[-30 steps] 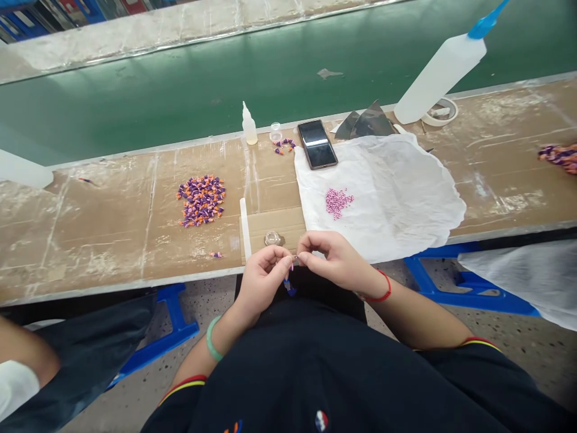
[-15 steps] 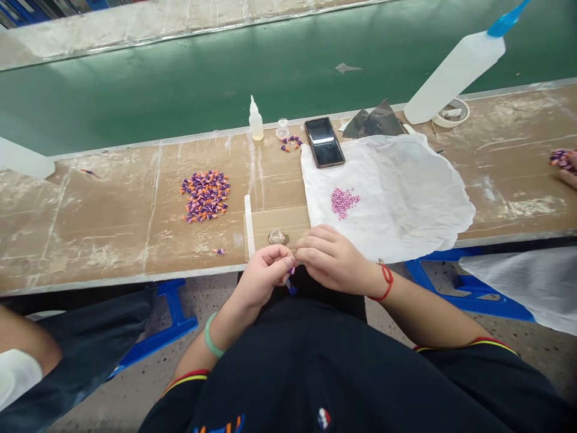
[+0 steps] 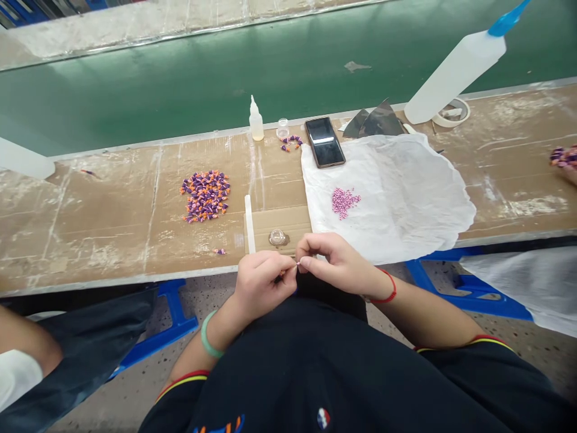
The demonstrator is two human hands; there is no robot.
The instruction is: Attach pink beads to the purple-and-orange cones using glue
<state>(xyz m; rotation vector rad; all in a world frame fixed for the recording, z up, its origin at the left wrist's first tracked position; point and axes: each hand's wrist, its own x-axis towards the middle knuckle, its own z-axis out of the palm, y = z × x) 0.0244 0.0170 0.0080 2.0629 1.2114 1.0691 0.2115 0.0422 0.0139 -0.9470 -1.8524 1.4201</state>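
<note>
**A:** layout? big stuff 1st pls

**B:** long workbench [image 3: 112, 240], cardboard-type top, scuffed w/ white residue. Green panel [image 3: 180, 66] behind it. Blue stool frame [image 3: 469, 294] under the front edge, R side. White sheet [image 3: 387, 198], crinkled, lies on the bench, front edge near R hand.

**A:** obstructions?

**B:** big squeeze bottle [image 3: 455, 77], blue nozzle, lies tilted, base on bench by tape roll [image 3: 451, 112]. Phone [image 3: 324, 142] just beside the sheet. Co-worker's hand [image 3: 570, 174] at R edge, touching purple/orange pieces [image 3: 563, 156]. Another person's forearm [image 3: 27, 349] at L edge. None of it near the hands.

**A:** containers?

**B:** small upright glue bottle [image 3: 256, 120], pale liquid in the bottom. Little glass jar [image 3: 282, 127] next to it, contents n/a. Clear round dish [image 3: 277, 237] on cardboard piece [image 3: 274, 222], just past the hands, contents too small to tell.

**A:** loose parts?

**B:** purple/orange pile [image 3: 205, 195] on bench, pink bead pile [image 3: 343, 202] on the sheet.

**A:** hands?

**B:** both closed, held together over the lap. R hand [image 3: 342, 263] pinches tiny pink bit [image 3: 297, 263] at fingertips. L hand [image 3: 265, 285] curled, item inside mostly hidden, can't tell what.
</note>
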